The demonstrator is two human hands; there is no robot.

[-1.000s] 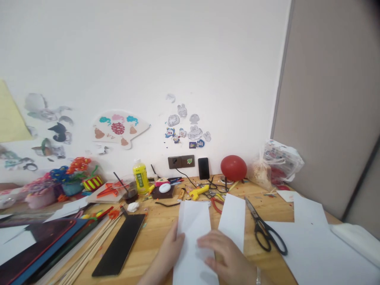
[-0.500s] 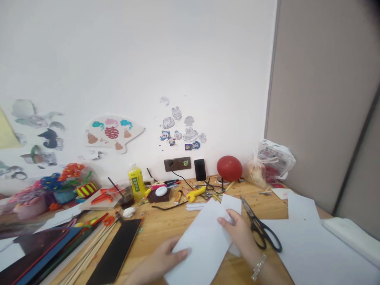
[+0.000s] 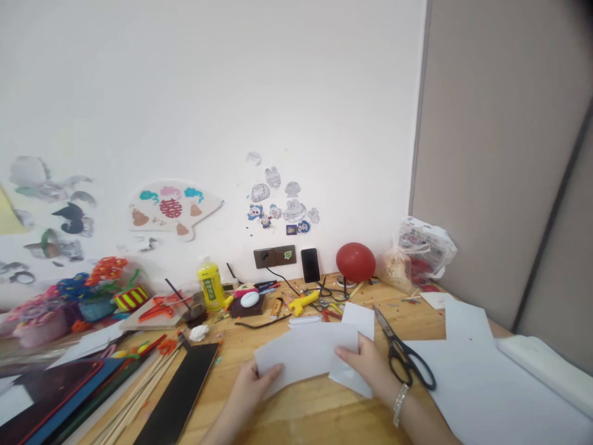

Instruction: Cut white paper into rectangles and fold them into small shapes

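Observation:
A white sheet of paper (image 3: 306,353) is stretched between my two hands above the wooden table. My left hand (image 3: 254,380) grips its left end, thumb on top. Its right end is pinched by my right hand (image 3: 364,361), which has a bracelet (image 3: 400,405) at the wrist. Under and behind that end lies another white piece of paper (image 3: 359,316), partly hidden. Black-handled scissors (image 3: 404,353) rest just right of my right hand, blades pointing away from me.
Large white sheets (image 3: 500,389) cover the table's right side. A black board (image 3: 180,392) and wooden sticks (image 3: 139,392) lie on the left. Along the wall stand a yellow bottle (image 3: 211,284), a yellow glue gun (image 3: 303,303), a phone (image 3: 311,266) and a red balloon (image 3: 356,261).
The paper has turned from a slanted, lengthwise position to lying crosswise between my hands. My left hand has moved slightly up and left; the view has shifted a little.

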